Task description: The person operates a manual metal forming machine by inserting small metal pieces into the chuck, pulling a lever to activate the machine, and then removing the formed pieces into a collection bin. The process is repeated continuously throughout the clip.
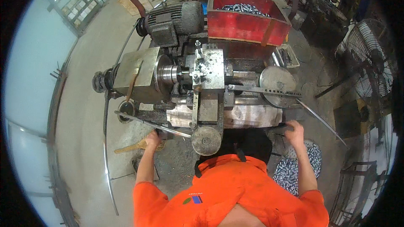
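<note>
Left hand: clenched on dark end of long metal lever, low at lathe's front left; wooden stick just beside it. Lathe centre: grey headstock box left, chuck beside tool post, round handwheel at front. Red bin of small metal parts behind. Right hand: grasping dark handle at lathe's front right, below round perforated disc. Heap of metal parts under right forearm. Fan far right.

Both arms outstretched, left grip and right grip closed
</note>
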A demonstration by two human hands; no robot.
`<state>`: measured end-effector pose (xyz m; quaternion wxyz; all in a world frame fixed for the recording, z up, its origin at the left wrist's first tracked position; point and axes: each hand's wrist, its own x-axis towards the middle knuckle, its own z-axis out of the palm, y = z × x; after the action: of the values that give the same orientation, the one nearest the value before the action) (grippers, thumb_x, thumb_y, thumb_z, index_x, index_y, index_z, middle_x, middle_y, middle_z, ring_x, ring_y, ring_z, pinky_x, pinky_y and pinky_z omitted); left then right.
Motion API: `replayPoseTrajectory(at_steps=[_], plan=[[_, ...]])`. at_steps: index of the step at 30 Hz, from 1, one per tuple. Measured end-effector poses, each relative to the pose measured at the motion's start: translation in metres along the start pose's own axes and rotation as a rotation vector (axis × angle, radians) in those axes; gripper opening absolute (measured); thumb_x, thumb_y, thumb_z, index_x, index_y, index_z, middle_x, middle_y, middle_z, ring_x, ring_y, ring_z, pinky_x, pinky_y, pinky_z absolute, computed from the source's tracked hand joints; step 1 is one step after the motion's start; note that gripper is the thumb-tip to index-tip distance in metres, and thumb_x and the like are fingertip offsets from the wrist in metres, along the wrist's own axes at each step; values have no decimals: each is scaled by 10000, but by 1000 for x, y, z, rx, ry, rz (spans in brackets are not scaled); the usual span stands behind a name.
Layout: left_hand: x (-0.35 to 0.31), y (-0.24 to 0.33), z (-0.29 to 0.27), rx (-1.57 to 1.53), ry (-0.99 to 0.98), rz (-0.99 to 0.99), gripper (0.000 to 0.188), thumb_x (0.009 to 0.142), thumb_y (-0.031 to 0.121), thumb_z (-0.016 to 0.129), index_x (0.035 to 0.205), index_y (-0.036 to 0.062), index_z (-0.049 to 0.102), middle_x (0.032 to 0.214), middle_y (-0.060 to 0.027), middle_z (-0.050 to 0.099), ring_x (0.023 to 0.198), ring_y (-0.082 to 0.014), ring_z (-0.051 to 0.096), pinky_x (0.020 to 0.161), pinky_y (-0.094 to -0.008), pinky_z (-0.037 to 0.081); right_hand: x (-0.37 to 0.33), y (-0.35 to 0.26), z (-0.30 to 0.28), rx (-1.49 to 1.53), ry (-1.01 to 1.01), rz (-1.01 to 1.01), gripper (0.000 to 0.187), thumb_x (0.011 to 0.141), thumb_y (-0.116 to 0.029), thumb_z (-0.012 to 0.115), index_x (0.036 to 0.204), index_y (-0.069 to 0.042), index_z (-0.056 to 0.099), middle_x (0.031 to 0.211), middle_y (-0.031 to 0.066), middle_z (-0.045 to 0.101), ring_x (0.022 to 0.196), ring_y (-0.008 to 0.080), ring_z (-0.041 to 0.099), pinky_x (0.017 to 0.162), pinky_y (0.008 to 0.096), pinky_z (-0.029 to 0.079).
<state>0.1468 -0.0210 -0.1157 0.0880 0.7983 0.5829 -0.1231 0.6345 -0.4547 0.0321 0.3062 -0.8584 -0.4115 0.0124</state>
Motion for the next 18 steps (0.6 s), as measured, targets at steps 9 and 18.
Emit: replayPoseTrajectory(at_steps=[9, 18], plan=[[-31, -53, -45, -425, -23, 6, 448, 801, 299, 613, 1156, 36, 540, 938, -204, 644, 874, -350, 621, 734, -433, 484, 157, -187, 8, 366, -76, -549, 386, 563, -87, 633, 943, -24, 649, 878, 151, 639, 799, 305, 612, 714, 364, 497], [-115, -209, -197, -239, 542, -422, 402, 885, 424, 501, 981, 53, 625, 787, -195, 636, 750, -345, 622, 679, -451, 472, 225, -353, 138, -197, -435, -691, 279, 569, -220, 628, 753, -20, 692, 880, 187, 654, 884, 331, 602, 808, 372, 495]])
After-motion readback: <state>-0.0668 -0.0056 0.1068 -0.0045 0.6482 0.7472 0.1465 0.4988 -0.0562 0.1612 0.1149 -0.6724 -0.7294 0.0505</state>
